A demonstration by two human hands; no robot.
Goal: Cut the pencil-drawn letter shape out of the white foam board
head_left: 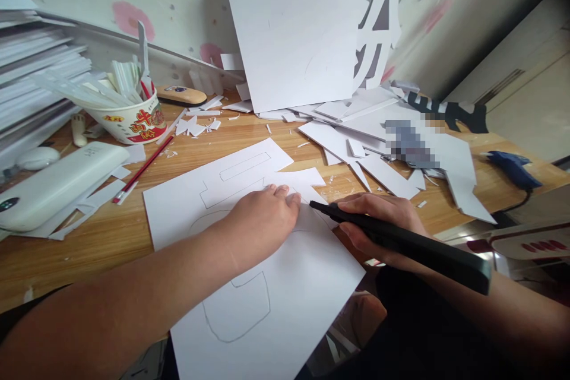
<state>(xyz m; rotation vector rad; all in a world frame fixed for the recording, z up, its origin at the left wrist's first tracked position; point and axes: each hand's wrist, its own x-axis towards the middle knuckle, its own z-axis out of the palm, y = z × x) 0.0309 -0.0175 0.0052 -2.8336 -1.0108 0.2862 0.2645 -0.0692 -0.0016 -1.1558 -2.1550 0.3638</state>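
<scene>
A white board point(196, 332) with pencilled outlines lies on the wooden desk, its lower part hanging over the near edge. My left hand point(262, 219) presses down on the board's upper middle, palm down, fingers lying on the surface and holding nothing. From the right, my right hand point(383, 219) grips a long black utility knife point(423, 249). The knife's narrow tip touches or hovers just over the board's right edge, close to my left fingers. Its blade is too small to make out. A piece of the board's upper right edge has been cut away.
White board scraps point(351, 124) cover the back right, near a blue glue gun point(514, 169). A large white sheet point(298, 29) leans on the wall. On the left are a paper tub point(129, 122), a red pencil point(142, 169), a white case point(66, 184) and stacked boards point(40, 65).
</scene>
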